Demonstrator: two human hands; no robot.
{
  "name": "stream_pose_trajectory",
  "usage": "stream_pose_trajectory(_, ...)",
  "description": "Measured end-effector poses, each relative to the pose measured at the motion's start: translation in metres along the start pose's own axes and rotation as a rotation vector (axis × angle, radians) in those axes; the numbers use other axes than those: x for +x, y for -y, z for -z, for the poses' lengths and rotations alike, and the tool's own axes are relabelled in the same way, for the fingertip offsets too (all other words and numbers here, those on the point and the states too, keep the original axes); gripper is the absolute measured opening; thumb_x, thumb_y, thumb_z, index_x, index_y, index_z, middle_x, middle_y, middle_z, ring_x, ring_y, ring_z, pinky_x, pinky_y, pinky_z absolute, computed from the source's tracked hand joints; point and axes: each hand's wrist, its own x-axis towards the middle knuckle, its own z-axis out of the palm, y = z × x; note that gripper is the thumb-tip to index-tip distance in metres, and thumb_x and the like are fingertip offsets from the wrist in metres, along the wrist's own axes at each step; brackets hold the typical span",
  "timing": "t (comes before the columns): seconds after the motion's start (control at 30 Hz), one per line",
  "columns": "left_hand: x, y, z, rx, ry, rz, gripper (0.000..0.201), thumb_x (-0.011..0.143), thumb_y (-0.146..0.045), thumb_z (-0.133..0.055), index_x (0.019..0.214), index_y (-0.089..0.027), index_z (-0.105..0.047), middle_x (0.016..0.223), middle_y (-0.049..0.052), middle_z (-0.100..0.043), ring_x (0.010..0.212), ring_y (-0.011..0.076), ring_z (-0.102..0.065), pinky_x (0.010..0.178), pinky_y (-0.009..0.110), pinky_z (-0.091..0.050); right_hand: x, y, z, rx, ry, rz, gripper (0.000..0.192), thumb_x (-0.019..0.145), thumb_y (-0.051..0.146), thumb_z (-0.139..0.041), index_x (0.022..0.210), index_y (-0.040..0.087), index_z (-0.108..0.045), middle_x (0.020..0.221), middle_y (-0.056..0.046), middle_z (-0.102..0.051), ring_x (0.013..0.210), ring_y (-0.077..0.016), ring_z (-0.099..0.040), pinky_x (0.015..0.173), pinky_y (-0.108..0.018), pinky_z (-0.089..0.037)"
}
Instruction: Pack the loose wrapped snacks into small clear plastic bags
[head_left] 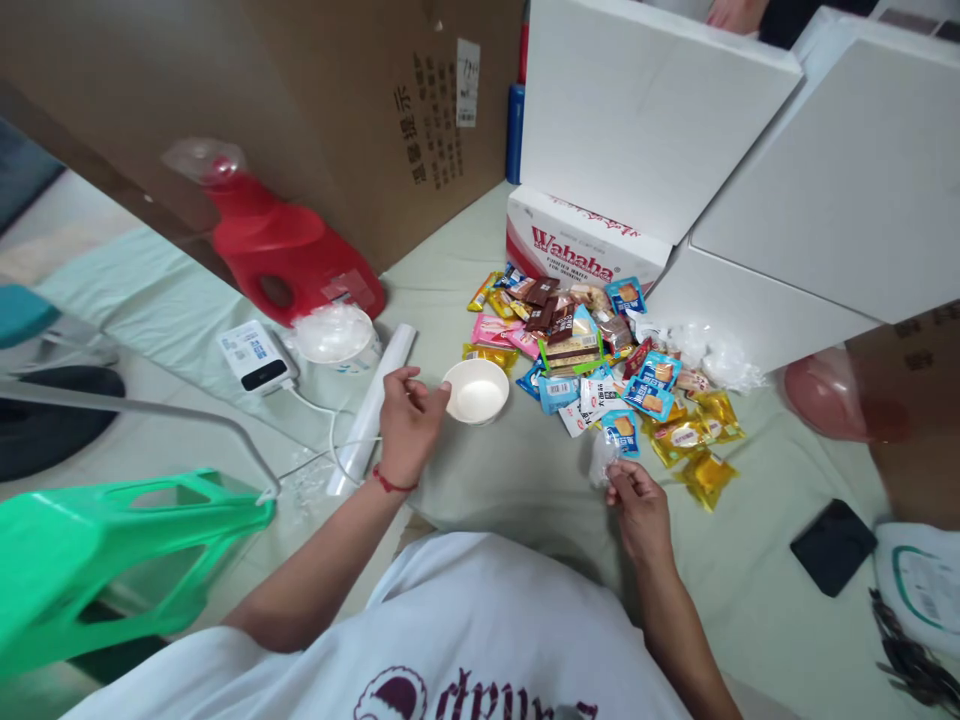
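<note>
Right hand fingers pinch a small clear wrapper at the near edge of the snack pile; left hand is loosely curled, holding nothing, fingertips just beside the white bowl. Best to keep the pinch light and steady the bowl. A plastic roll lies left of the hand.
</note>
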Motion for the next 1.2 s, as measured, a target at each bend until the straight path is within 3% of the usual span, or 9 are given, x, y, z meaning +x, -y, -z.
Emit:
stream_pose_trajectory(0.07,-0.029,-0.012,-0.006,-0.057,0.116,-0.042,0.027,0.087,-0.042,-0.066,0.101,-0.022,-0.055,0.074,-0.005,-0.054,0.062,0.0111,-0.050,0.062,0.024,-0.042,-0.005,0.003,-0.007,-0.027,0.009,0.009,0.042,0.073,0.054,-0.080,0.093,0.018,-0.073,0.068,0.001,-0.063,0.055,-0.0123,-0.050,0.053,-0.025,-0.042)
stream_pose_trajectory(0.13,-0.061,-0.019,-0.025,-0.142,0.486,-0.009,0.026,0.085,-0.044,-0.069,0.091,-0.021,-0.058,0.072,-0.004,-0.055,0.061,0.0107,-0.050,0.059,0.023,-0.041,-0.011,0.006,-0.015,-0.120,0.057,0.055,0.038,0.077,0.053,-0.077,0.094,0.019,-0.075,0.067,0.001,-0.063,0.057,-0.0126,-0.049,0.054,-0.025,-0.041)
stream_pose_trajectory(0.27,-0.098,-0.014,-0.081,-0.380,0.821,0.278,0.042,0.070,-0.050,-0.084,0.082,-0.020,-0.058,0.075,-0.002,-0.059,0.064,0.0120,-0.053,0.058,0.025,-0.043,-0.020,0.014,-0.028,-0.269,0.197,0.138,0.031,0.081,0.049,-0.075,0.092,0.020,-0.079,0.070,0.000,-0.064,0.063,-0.0135,-0.049,0.059,-0.026,-0.042)
stream_pose_trajectory(0.47,-0.085,0.005,-0.107,-0.691,0.783,0.607,0.058,0.052,-0.050,-0.097,0.079,-0.017,-0.057,0.069,-0.005,-0.059,0.059,0.0083,-0.055,0.055,0.021,-0.042,-0.005,0.014,-0.005,0.120,-0.039,-0.041,0.037,0.068,0.050,-0.086,0.084,0.021,-0.070,0.066,0.005,-0.051,0.054,-0.0085,-0.035,0.048,-0.021,-0.030)
stream_pose_trajectory(0.67,-0.073,0.003,-0.099,-0.791,0.761,0.677,0.058,0.055,-0.049,-0.098,0.080,-0.016,-0.058,0.069,-0.004,-0.061,0.058,0.0058,-0.058,0.055,0.017,-0.043,0.000,-0.005,0.024,0.217,0.013,-0.163,0.042,0.066,0.053,-0.087,0.083,0.021,-0.064,0.071,0.003,-0.052,0.051,-0.0065,-0.029,0.043,-0.020,-0.025)
stream_pose_trajectory(0.83,-0.073,0.004,-0.101,-0.806,0.771,0.666,0.058,0.057,-0.053,-0.097,0.079,-0.016,-0.057,0.066,-0.006,-0.058,0.055,0.0039,-0.053,0.053,0.016,-0.040,-0.005,-0.001,0.031,-0.511,-0.066,0.375,0.046,0.084,0.049,-0.073,0.120,0.021,-0.069,0.118,-0.013,-0.065,0.082,-0.0203,-0.061,0.071,-0.036,-0.056)
stream_pose_trajectory(0.93,-0.075,0.003,-0.102,-0.773,0.835,0.639,0.058,0.059,-0.054,-0.096,0.076,-0.016,-0.056,0.060,-0.007,-0.053,0.050,0.0025,-0.044,0.049,0.017,-0.032,-0.002,0.010,0.024,-0.707,0.206,0.655,0.049,0.093,0.041,-0.065,0.140,0.027,-0.062,0.147,-0.015,-0.054,0.121,-0.0285,-0.060,0.095,-0.043,-0.055)
stream_pose_trajectory(1.03,-0.076,0.004,-0.101,-0.805,0.875,0.636,0.058,0.058,-0.051,-0.097,0.077,-0.016,-0.055,0.058,-0.009,-0.048,0.048,0.0018,-0.039,0.048,0.018,-0.026,0.008,0.014,0.011,-0.651,0.469,0.600,0.029,0.098,0.039,-0.058,0.118,0.028,-0.076,0.114,-0.010,-0.073,0.104,-0.0249,-0.067,0.089,-0.038,-0.054)
stream_pose_trajectory(1.2,-0.070,0.019,-0.097,-0.819,0.853,0.640,0.057,0.056,-0.049,-0.097,0.077,-0.017,-0.056,0.062,-0.008,-0.048,0.050,0.0021,-0.038,0.050,0.019,-0.027,0.026,0.006,0.006,-0.277,0.179,0.177,0.035,0.083,0.056,-0.073,0.087,0.020,-0.075,0.058,0.004,-0.053,0.053,-0.0121,-0.041,0.053,-0.026,-0.033)
